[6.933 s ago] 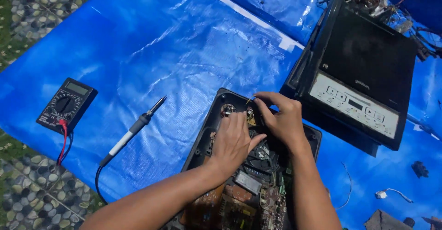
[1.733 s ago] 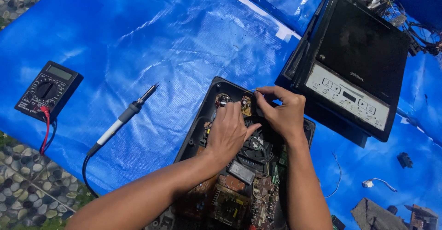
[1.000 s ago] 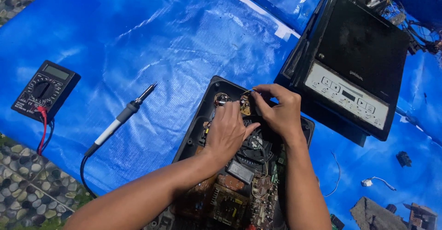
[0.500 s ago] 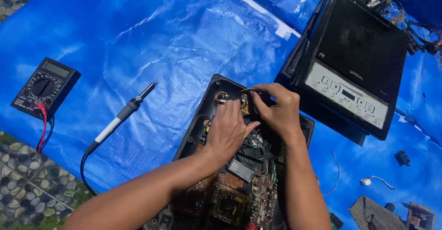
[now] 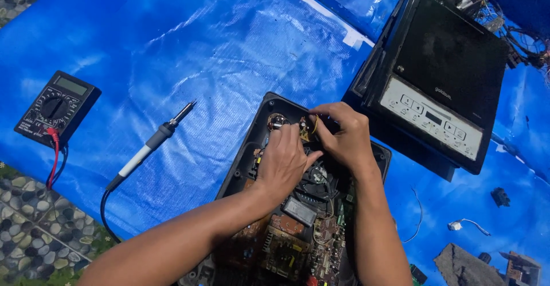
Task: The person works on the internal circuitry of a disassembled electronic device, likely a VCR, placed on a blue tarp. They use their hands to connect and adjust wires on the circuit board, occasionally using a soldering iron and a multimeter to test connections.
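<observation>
Our left hand and right hand pinch a small component inside the open casing, whose long axis runs away from us, tilted rightward.

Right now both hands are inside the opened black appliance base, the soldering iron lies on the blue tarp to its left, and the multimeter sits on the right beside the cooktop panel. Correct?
Not quite. The head view shows the multimeter at the far left of the blue tarp, beyond the soldering iron, not beside the cooktop panel. Otherwise correct: the left hand and right hand are inside the opened base.
</observation>
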